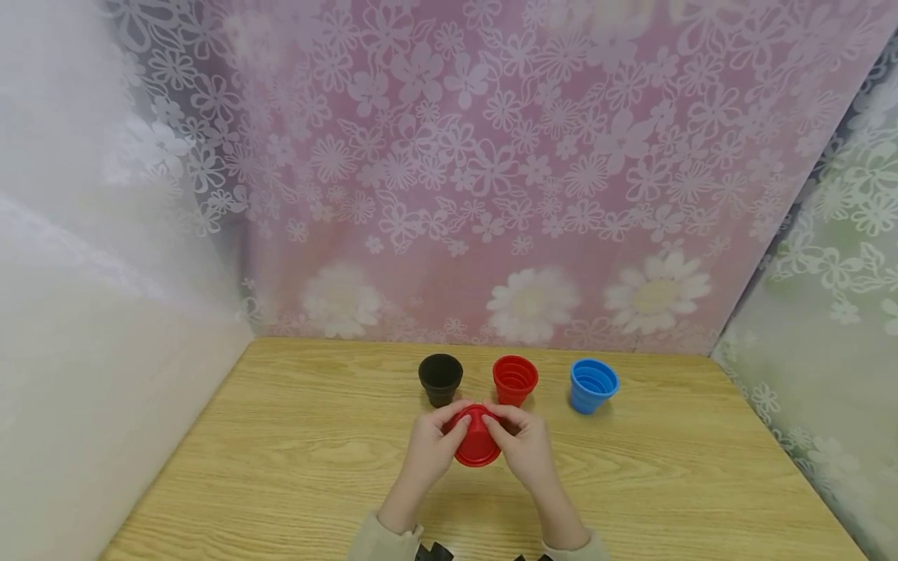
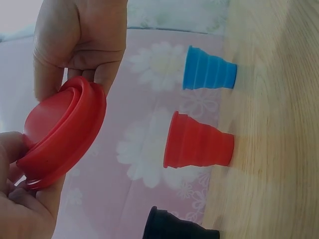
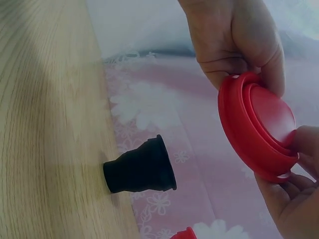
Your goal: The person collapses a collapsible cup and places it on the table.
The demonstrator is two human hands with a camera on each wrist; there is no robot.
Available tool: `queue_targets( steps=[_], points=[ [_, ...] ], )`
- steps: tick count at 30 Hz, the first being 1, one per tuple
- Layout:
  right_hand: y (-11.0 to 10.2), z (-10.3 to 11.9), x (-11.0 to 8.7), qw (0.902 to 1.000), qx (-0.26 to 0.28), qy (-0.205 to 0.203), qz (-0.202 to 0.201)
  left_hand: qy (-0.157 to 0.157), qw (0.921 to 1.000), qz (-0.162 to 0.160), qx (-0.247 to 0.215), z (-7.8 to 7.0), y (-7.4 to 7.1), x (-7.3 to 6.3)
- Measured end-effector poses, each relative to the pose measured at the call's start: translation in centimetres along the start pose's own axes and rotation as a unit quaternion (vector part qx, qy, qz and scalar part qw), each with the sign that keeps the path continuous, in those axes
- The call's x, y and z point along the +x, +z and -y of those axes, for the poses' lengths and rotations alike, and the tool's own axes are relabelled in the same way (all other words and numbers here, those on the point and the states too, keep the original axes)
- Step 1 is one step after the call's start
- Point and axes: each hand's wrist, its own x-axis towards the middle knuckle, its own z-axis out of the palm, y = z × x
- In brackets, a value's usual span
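A red collapsible cup [image 1: 478, 447], folded flat into a ringed disc, is held up over the front middle of the table between both hands. My left hand [image 1: 429, 446] pinches its left edge, thumb on the near face and fingers behind. On the opposite edge my right hand [image 1: 526, 447] grips it the same way. In the left wrist view the folded cup [image 2: 65, 132] tilts, its raised round base facing the thumbs. Beyond the hands stand a black cup [image 1: 440, 379], another red cup [image 1: 515, 379] partly behind the right fingers, and a blue cup [image 1: 593, 385], all expanded and upright.
The wood-grain table [image 1: 302, 444] reaches back to a pink flowered curtain [image 1: 435, 257]. A pale sheet [image 1: 119, 312] hangs along the left side and a flowered sheet [image 1: 821, 327] along the right. The three standing cups form a row near the back edge.
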Motion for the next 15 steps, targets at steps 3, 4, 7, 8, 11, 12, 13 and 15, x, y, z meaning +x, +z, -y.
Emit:
queue_targets(
  steps=[3,4,7,8,11,12,13,15],
  points=[
    [0.1,0.0,0.0,0.9997,-0.019,-0.012,-0.005,0.003,0.9999,-0.004,0.013,1.2,0.2,0.1],
    [0.1,0.1,-0.1,0.9996,-0.025,-0.012,-0.007,0.001,0.9999,-0.003,0.014,1.6,0.2,0.2],
    [0.1,-0.1,0.0,0.9992,-0.038,-0.013,-0.009,0.003,0.9999,-0.003,0.017,2.2,0.3,0.3],
    [0.1,-0.1,0.1,0.9990,-0.041,-0.014,-0.010,0.005,0.9999,-0.002,0.016,2.2,0.3,0.3],
    [0.1,-0.1,0.0,0.9982,-0.055,-0.025,-0.007,0.013,0.9999,-0.002,0.010,1.8,0.2,0.3],
    [0.1,-0.1,0.0,0.9979,-0.057,-0.029,-0.003,0.014,0.9999,-0.003,0.007,1.5,0.2,0.2],
    [0.0,-0.1,0.0,0.9977,-0.059,-0.033,0.002,0.015,0.9999,-0.004,0.004,1.2,0.1,0.2],
    [-0.1,0.0,0.0,0.9976,-0.057,-0.035,0.017,0.013,0.9999,-0.009,-0.001,0.5,0.0,0.0]
  ],
)
